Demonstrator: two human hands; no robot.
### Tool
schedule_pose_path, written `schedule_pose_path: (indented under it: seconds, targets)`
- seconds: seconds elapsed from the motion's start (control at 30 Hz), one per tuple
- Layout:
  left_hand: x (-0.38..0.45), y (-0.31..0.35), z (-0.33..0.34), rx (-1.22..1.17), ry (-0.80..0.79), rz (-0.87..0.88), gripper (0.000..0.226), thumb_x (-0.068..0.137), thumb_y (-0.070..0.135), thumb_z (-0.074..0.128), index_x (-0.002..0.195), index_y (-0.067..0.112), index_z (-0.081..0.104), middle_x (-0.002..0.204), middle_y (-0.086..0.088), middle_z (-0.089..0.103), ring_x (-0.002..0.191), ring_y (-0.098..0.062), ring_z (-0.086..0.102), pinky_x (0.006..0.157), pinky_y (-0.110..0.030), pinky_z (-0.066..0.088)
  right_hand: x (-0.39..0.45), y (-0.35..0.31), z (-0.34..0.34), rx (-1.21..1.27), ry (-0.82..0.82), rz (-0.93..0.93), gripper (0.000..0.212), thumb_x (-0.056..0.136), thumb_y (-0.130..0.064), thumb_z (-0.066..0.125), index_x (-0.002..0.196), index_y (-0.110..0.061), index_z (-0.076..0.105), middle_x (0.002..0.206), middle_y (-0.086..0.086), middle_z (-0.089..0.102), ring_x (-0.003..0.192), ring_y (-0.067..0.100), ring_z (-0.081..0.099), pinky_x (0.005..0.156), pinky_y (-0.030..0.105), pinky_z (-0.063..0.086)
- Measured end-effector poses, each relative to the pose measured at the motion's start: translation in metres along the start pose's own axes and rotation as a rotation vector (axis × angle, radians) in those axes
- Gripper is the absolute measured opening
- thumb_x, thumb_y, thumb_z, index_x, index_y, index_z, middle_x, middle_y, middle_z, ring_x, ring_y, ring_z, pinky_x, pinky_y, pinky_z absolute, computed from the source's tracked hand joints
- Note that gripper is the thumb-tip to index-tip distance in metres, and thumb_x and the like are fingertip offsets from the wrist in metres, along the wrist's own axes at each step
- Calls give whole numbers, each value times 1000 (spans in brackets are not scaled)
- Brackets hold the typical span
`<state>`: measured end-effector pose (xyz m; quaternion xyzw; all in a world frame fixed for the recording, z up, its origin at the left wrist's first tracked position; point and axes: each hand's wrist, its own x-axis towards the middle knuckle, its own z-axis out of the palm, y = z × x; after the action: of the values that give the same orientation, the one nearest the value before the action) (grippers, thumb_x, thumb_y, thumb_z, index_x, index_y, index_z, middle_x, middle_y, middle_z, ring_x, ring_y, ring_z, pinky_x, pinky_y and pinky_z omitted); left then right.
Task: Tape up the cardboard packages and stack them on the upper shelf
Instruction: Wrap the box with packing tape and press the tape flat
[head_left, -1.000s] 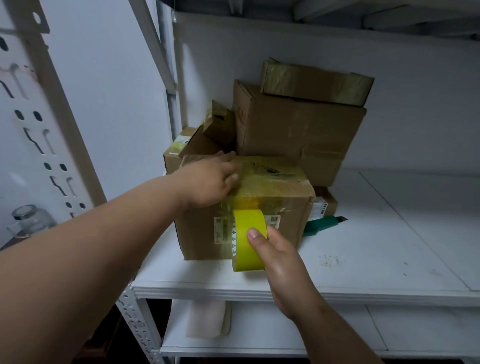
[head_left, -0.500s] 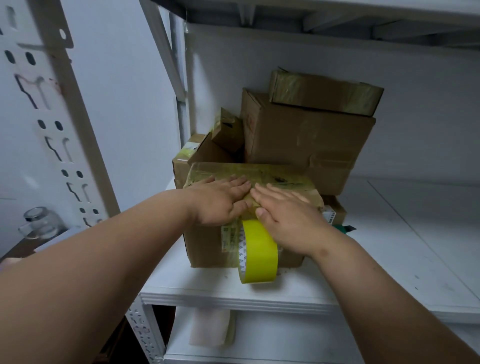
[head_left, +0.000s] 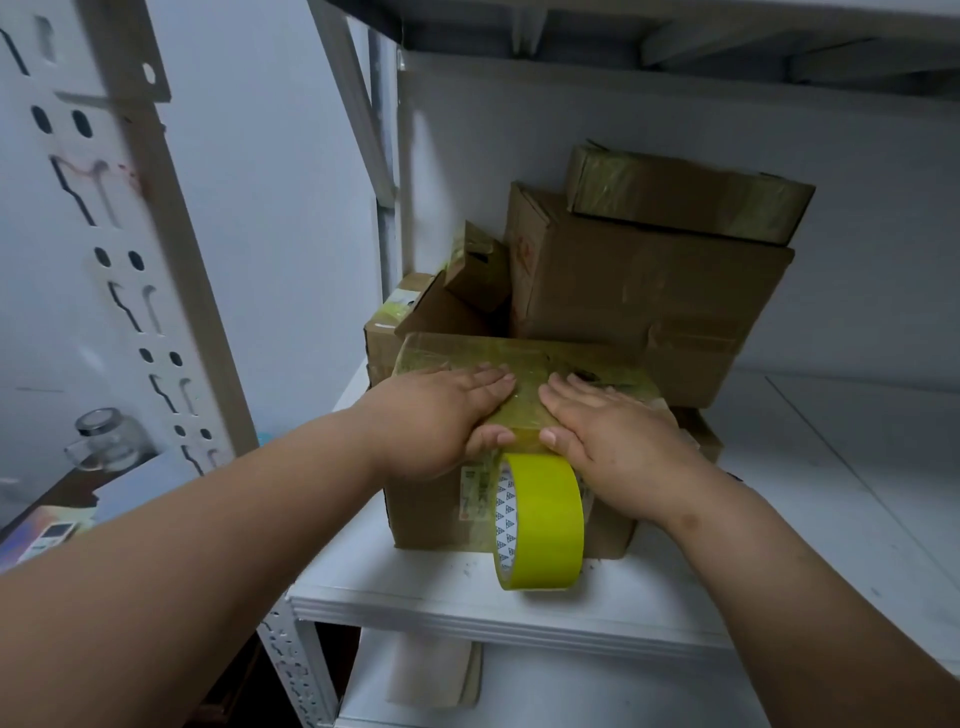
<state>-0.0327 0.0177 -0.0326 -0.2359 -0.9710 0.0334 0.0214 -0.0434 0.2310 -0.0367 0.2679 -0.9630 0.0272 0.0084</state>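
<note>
A cardboard package (head_left: 511, 452) is seen standing near the front edge of a white shelf (head_left: 779, 545), its top covered in glossy yellowish tape. The left hand (head_left: 441, 421) is laid flat on the top, fingers (head_left: 488, 379) straight and pressed together, with the thumb hooked over the front upper edge. The right hand (head_left: 613, 441) is placed just beside it in mirror fashion, fingers straight and close together on the taped top, thumb bent over the same edge. A narrow strip of tape is left showing between the two hands.

A yellow tape roll (head_left: 540, 519) is seen in front of the package's front face, below the two thumbs; a white inner ring printed with small dark triangles is visible, but no brand can be read. A label (head_left: 475, 493) is partly hidden behind the roll, its print too small to read.

Behind the package, a large box (head_left: 649, 306) is stacked with a flat taped parcel (head_left: 685, 195) on top. Faint red markings on the large box's left face cannot be made out. Smaller boxes (head_left: 441, 306) are crowded at the left. A glass jar (head_left: 106, 439) is seen at far left.
</note>
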Motion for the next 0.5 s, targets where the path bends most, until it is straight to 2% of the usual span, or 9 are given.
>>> schedule_pose_path:
  seconds: [0.1,0.2,0.23,0.3,0.37,0.43,0.5]
  targets:
    - [1,4,7,50,44,-40,71,98,60,19,158,25,8,165,6,8,151,-12,9,120,-28,10,-1,4,8,9,97,-11,55,106,-45,29,157,-25,22,164,-8,15,151,7,9,121,27,7]
    - [2,3,7,41,42,-44,69,98,59,20,158,26,9,165,6,9,151,-11,9,120,-28,10,-4,3,21,34,277,-38,61,99,-54,25,148,-23,45,155,-5,40,146,11,32,117,28,16]
    - [2,3,6,26,41,-39,68,99,58,21,158,26,10,165,6,9,151,-11,10,120,-28,11,-7,3,27,73,365,-51,59,97,-49,28,141,-21,54,148,-3,50,141,15,42,115,31,21]
    - [1,2,4,-9,24,-34,67,99,57,23,158,27,12,165,6,10,151,-11,11,119,-28,11,-17,1,41,168,560,-62,43,93,-24,46,131,-15,64,137,1,61,134,20,51,114,41,30]
    - [0,1,3,-32,10,-32,65,100,56,24,158,27,12,165,7,11,151,-10,11,119,-28,12,-34,-6,60,297,706,-17,53,79,-5,46,129,-9,62,137,5,60,135,24,47,113,50,34]
    - [0,1,2,-46,22,-27,65,100,56,24,157,28,14,165,7,12,150,-10,12,119,-28,13,-53,-18,80,379,789,17,57,71,-9,41,126,-9,56,138,10,52,134,30,42,111,53,33]
    - [0,1,0,-57,29,-22,63,100,56,25,157,30,16,164,8,14,150,-11,15,117,-29,18,-69,-30,100,390,774,29,59,64,-17,47,123,-13,49,135,9,45,129,33,42,106,51,33]
